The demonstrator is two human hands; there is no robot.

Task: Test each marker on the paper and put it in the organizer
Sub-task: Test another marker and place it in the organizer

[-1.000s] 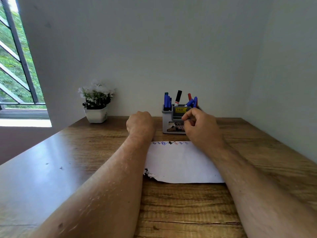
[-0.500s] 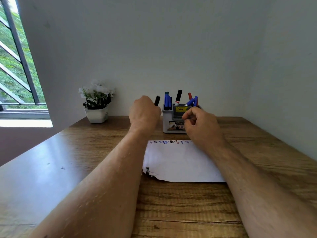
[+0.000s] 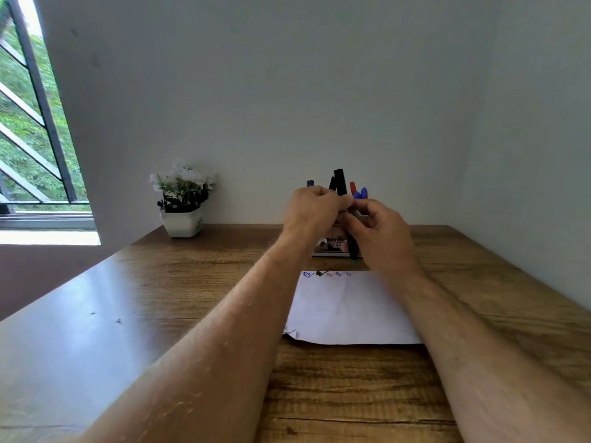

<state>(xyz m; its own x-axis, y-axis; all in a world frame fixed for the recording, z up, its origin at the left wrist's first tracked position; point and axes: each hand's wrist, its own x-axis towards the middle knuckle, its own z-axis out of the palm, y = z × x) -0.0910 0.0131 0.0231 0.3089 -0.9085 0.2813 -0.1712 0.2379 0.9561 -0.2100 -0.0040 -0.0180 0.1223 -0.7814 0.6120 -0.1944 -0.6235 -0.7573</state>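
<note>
Both hands, left hand and right hand, grip a black marker (fingers curled round it) above the white paper sheet.

Wooden table: paper, organizer, flowerpot.

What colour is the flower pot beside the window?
White; the pot shows clearly in the head view.

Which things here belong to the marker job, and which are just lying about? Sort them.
Job:
black marker, held by both hands
left hand
right hand
paper, with test marks along its far edge
organizer, markers standing in it

Lying about:
flower pot
window
</note>
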